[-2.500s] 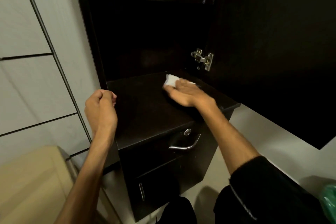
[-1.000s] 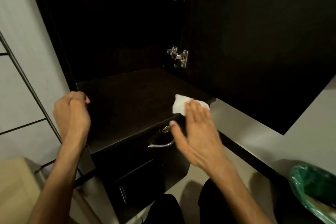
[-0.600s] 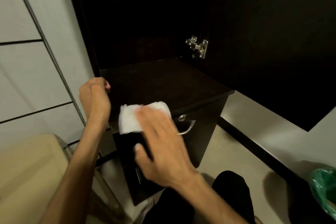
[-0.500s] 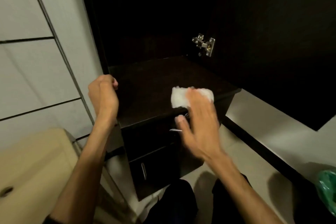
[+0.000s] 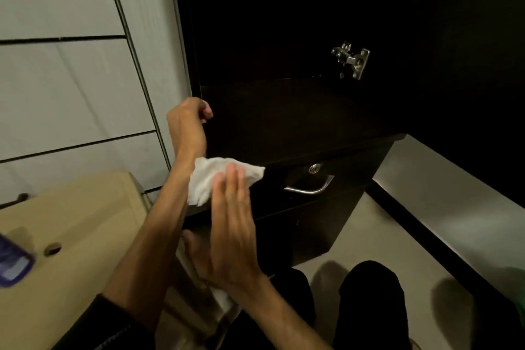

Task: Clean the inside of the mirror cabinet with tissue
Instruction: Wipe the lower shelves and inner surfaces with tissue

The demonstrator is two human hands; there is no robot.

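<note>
Mirror cabinet (image 5: 284,37): it stands open in front of you, dark inside; its bottom shelf (image 5: 292,116) is bare where you can see it, and a metal hinge (image 5: 351,60) sits on the right inner wall.

Tissue (image 5: 211,179): a crumpled white wad, now at the front left corner of the shelf, beside your left wrist and under your right fingertips.

Right hand (image 5: 230,227): the fingers are straight and held together, flat on the tissue; the grip is a press, not a pinch.

Left hand (image 5: 187,122): the fingers are curled at the left edge of the cabinet; it seems to hold the side panel, but the contact is dark and I cannot tell for sure.

Below: a drawer front with a chrome handle (image 5: 309,186) and a small lock (image 5: 314,169).

Step in hand: I judge you are wiping the bottom shelf, at the front edge of a stroke.

Next move: carry the tissue back over the shelf toward the rear corners and the side walls. Keep the palm flat so the wad does not slip off the front edge, and go carefully around the hinge.
</note>
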